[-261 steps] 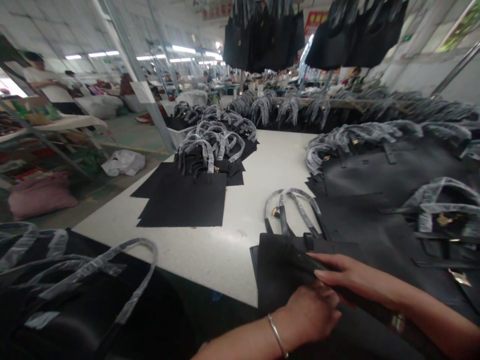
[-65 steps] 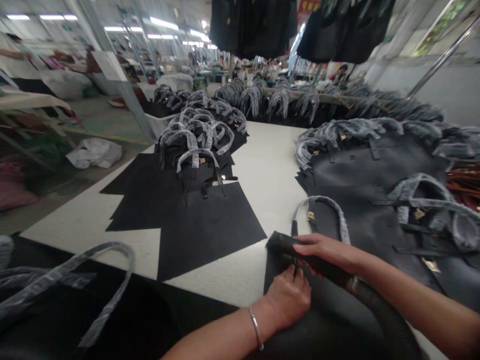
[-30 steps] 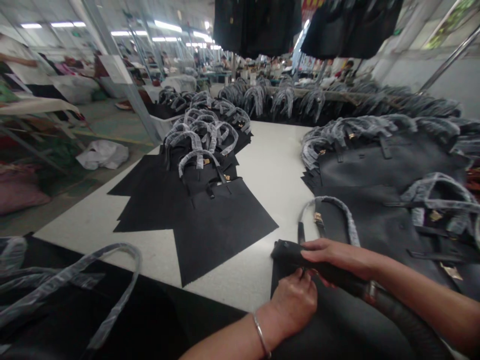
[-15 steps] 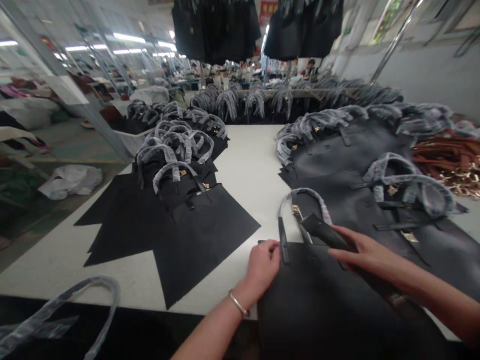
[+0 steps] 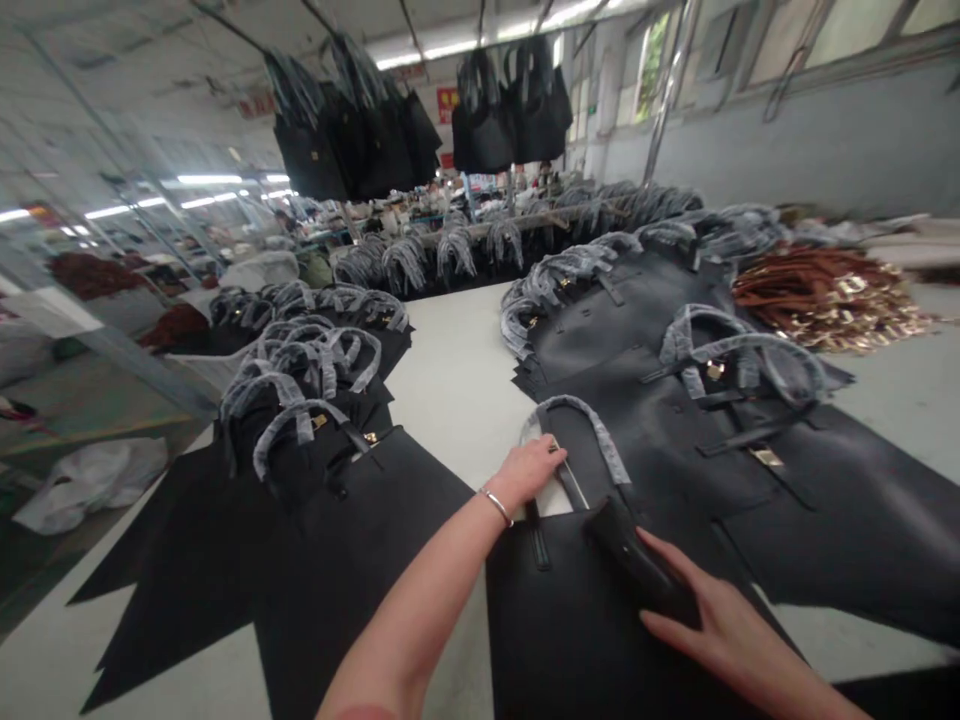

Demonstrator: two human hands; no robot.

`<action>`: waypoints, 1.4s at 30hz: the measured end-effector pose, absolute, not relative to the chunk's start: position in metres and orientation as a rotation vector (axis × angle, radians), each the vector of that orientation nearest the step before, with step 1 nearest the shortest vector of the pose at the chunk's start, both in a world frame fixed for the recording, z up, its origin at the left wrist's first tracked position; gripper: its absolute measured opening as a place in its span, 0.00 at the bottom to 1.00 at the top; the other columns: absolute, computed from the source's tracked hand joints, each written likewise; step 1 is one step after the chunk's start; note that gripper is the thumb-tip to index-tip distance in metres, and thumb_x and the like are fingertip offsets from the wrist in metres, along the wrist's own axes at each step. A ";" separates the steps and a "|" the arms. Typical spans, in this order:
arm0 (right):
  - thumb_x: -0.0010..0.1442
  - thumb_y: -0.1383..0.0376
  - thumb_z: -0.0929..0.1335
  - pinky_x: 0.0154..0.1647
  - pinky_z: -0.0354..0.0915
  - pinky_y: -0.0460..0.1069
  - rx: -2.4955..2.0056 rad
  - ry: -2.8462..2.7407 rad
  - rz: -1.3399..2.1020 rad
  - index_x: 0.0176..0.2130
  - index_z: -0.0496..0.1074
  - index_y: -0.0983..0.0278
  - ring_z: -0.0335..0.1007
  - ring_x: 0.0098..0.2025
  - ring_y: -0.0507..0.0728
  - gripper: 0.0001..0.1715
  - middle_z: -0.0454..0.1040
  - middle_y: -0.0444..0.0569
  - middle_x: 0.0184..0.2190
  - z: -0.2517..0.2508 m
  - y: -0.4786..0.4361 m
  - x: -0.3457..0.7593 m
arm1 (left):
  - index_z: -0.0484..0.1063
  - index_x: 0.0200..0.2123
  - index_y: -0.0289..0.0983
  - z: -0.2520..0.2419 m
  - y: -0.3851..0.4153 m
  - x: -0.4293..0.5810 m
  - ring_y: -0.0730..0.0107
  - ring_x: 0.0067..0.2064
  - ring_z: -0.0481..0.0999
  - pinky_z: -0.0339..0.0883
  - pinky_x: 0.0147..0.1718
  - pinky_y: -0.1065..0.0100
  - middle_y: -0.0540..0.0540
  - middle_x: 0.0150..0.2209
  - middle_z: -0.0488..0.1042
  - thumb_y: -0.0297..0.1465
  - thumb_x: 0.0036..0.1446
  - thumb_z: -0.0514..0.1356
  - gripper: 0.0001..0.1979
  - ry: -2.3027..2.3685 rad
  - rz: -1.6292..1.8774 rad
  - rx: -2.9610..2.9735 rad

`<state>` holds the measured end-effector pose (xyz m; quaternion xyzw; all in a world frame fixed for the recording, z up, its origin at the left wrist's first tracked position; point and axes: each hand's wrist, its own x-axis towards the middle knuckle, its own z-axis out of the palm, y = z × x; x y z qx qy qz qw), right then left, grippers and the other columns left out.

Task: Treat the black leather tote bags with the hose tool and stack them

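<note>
A black handbag panel or flat bag [image 5: 555,620] lies in front of me, its handle [image 5: 600,430] wrapped in clear plastic and standing up at the far edge. My left hand [image 5: 532,468], with a silver bangle at the wrist, reaches over that edge inside the handle. Its fingers are pinched on the end of a narrow black strap [image 5: 574,485]; the fingertips partly hide it. My right hand [image 5: 697,610] is wrapped around a thick, folded black leather-like piece [image 5: 637,560] above the bag. What this piece is exactly, I cannot tell.
Black bags with wrapped handles lie in overlapping rows at left [image 5: 360,500] and right [image 5: 600,310] on the white table [image 5: 450,350]. A heap of brown straps [image 5: 802,285] with gold hardware lies at the right. More bags [image 5: 352,140] hang overhead.
My left hand has moved from the bag's top edge beside the handle base to the strap end inside the handle. My right hand still holds the black piece. The camera view has shifted right.
</note>
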<state>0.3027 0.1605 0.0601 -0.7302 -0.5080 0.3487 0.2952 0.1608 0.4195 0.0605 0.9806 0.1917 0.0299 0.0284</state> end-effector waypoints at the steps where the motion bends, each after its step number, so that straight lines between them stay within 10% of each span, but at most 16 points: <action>1: 0.52 0.57 0.73 0.53 0.68 0.56 -1.938 -1.330 0.911 0.66 0.58 0.58 0.71 0.54 0.69 0.46 0.75 0.52 0.55 0.061 0.160 0.301 | 0.70 0.47 0.39 0.063 0.426 0.166 0.64 0.45 0.73 0.69 0.41 0.65 0.42 0.48 0.69 0.25 0.64 0.52 0.12 0.523 0.047 3.050; 10: 0.48 0.63 0.74 0.48 0.68 0.54 -1.954 -1.244 0.848 0.65 0.61 0.55 0.76 0.47 0.68 0.47 0.80 0.49 0.45 0.075 0.157 0.292 | 0.71 0.35 0.36 0.106 0.439 0.176 0.62 0.51 0.70 0.60 0.54 0.63 0.42 0.46 0.72 0.23 0.57 0.56 0.06 0.144 -0.160 2.976; 18: 0.50 0.62 0.73 0.43 0.69 0.52 -1.912 -1.267 0.864 0.66 0.59 0.60 0.77 0.40 0.64 0.47 0.80 0.49 0.43 0.075 0.156 0.296 | 0.72 0.25 0.35 0.129 0.403 0.137 0.66 0.30 0.74 0.67 0.37 0.67 0.48 0.24 0.74 0.29 0.54 0.60 0.06 0.529 -0.312 2.542; 25: 0.54 0.61 0.70 0.22 0.67 0.47 -1.790 -1.215 1.131 0.68 0.54 0.66 0.73 0.23 0.56 0.47 0.80 0.50 0.40 0.091 0.148 0.303 | 0.67 0.47 0.29 0.085 0.334 0.104 0.70 0.36 0.78 0.71 0.37 0.68 0.35 0.43 0.76 0.30 0.64 0.47 0.15 0.720 -0.102 1.821; 31: 0.55 0.61 0.71 0.17 0.62 0.44 -1.650 -1.215 1.382 0.69 0.51 0.64 0.67 0.19 0.51 0.48 0.79 0.45 0.31 0.114 0.134 0.300 | 0.71 0.43 0.31 0.064 0.298 0.102 0.72 0.34 0.75 0.71 0.39 0.66 0.39 0.41 0.74 0.32 0.50 0.67 0.18 0.635 0.292 0.991; 42: 0.55 0.59 0.73 0.16 0.61 0.41 -1.494 -1.167 1.519 0.67 0.56 0.63 0.62 0.18 0.48 0.46 0.71 0.39 0.26 0.119 0.151 0.295 | 0.75 0.41 0.31 0.055 0.284 0.102 0.76 0.31 0.70 0.66 0.30 0.75 0.44 0.34 0.72 0.32 0.52 0.67 0.15 0.452 0.380 1.035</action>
